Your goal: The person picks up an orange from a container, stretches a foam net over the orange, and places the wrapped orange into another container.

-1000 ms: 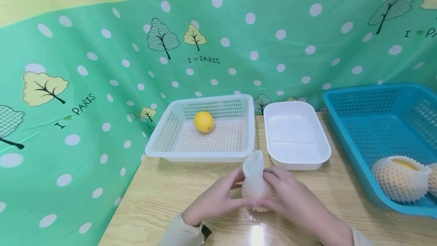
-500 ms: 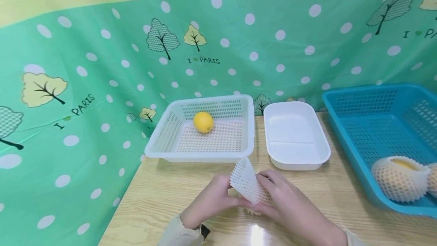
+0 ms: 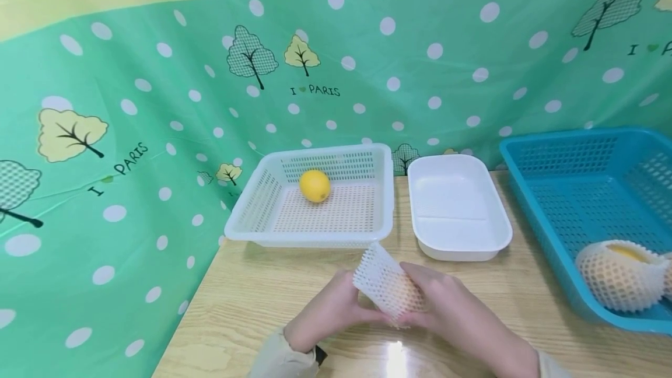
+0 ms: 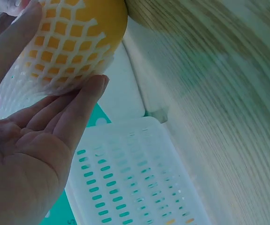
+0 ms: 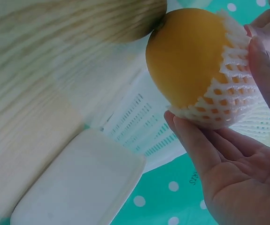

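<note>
A round yellow-orange fruit (image 5: 186, 56) sits partly inside a white foam net sleeve (image 3: 385, 282) above the front of the table. One smooth end of the fruit is bare, as both wrist views show. My left hand (image 3: 331, 311) holds the sleeved fruit from the left, thumb on one side and fingers on the other. From the right, my right hand (image 3: 448, 308) grips it the same way. In the head view, the sleeve's loose end points up and to the left, and the hands hide much of the fruit.
Behind the hands stands a white slotted basket (image 3: 310, 240) with one yellow fruit (image 3: 315, 185) in it. Beside it is a white tray (image 3: 457, 200). A blue basket (image 3: 546, 244) at right contains a foam-netted fruit (image 3: 619, 276) and part of another. Patterned cloth hangs behind.
The foam sleeve's free end has tipped from nearly upright toward the left. Both hands keep hold of the netted fruit and have turned it slightly; the baskets stay in place.
</note>
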Demonstrator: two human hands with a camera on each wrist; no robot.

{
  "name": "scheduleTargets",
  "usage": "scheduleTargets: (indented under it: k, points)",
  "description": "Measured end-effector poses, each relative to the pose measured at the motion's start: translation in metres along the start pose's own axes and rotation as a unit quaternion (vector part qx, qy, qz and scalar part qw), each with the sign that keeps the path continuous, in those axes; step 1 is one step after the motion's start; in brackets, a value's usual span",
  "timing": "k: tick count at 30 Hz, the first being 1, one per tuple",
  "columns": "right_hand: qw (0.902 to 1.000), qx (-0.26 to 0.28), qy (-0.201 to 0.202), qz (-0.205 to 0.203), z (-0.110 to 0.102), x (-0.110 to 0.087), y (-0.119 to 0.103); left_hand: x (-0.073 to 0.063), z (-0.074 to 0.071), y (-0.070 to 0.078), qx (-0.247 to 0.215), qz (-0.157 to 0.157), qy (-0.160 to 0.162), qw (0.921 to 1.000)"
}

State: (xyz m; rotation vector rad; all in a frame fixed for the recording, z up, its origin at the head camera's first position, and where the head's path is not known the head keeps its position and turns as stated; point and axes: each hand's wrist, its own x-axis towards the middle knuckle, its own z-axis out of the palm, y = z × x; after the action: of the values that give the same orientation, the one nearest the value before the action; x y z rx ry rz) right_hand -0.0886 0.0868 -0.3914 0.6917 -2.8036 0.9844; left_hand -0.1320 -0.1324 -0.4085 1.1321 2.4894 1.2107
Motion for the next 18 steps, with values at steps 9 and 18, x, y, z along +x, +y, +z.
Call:
scheduleTargets:
  k: [9, 18]
  points:
    - [0.9969, 0.030, -0.060, -0.041, -0.002, -0.001, 0.008, -0.006, -0.008, 0.004, -0.023, -0.037, -0.022, 0.9988]
    - [0.9816, 0.125, -0.137, -0.044, -0.018, 0.002, 0.023, -0.008, -0.013, 0.004, -0.089, -0.060, -0.058, 0.9925]
